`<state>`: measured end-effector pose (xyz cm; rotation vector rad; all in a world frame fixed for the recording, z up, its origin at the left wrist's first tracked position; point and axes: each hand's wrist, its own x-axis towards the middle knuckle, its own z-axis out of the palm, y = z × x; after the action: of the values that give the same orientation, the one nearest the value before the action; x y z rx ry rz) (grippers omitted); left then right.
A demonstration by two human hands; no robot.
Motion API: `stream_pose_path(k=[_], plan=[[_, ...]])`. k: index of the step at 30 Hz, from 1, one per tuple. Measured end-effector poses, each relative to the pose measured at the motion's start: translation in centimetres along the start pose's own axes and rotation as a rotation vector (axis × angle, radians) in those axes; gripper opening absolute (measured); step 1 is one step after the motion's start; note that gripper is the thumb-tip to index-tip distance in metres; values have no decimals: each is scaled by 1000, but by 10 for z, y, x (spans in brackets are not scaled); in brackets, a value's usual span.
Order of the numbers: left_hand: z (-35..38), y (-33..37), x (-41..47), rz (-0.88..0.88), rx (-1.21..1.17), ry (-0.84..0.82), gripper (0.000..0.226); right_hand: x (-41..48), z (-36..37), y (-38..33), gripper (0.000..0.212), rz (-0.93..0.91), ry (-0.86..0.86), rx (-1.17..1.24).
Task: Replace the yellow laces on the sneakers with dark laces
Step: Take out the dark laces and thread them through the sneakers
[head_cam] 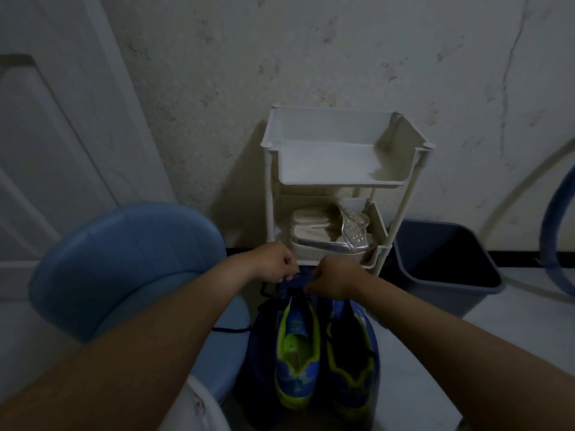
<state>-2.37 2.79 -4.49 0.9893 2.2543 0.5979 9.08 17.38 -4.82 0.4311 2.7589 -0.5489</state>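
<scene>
Lace [231,330], dark, is pinched by my left hand [273,264] and right hand [333,279], both curled tight at the far end of the left of two blue sneakers [297,377]. They lie side by side between a blue stool [124,259] and grey bin [435,262], before a rack [329,178] holding sandals [323,234].
</scene>
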Motion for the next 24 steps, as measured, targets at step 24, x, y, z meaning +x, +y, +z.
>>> stream_pose_path(k=[24], plan=[[63,-9,9,1,140,-12,18,8,33,17,20,200,-138,211]])
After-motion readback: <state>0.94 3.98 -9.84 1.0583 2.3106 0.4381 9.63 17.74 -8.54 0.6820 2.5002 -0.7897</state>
